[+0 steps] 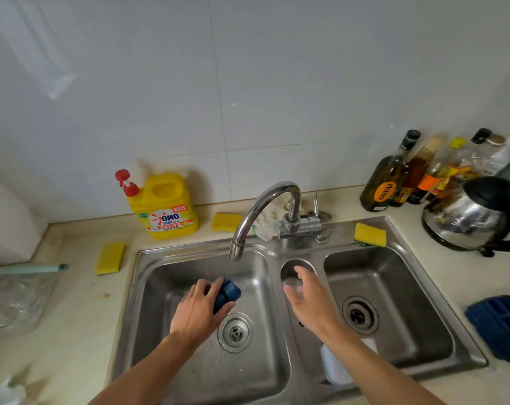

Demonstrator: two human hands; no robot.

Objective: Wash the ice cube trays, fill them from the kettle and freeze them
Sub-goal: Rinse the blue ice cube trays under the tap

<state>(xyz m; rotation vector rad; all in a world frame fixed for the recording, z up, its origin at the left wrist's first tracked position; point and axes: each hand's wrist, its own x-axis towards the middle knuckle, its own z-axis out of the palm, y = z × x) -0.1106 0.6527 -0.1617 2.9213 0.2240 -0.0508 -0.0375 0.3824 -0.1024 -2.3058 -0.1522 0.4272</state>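
Gripping a blue ice tray (227, 293), the left hand (199, 311) holds it just under the tap spout (236, 252) at centre; the empty, spread right hand (306, 296) sits nearer the lever (315, 203).

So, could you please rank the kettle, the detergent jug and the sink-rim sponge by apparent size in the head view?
1. Kettle, cropped at the frame edge
2. Detergent jug, close to it, so unsure
3. Sink-rim sponge, clearly smallest
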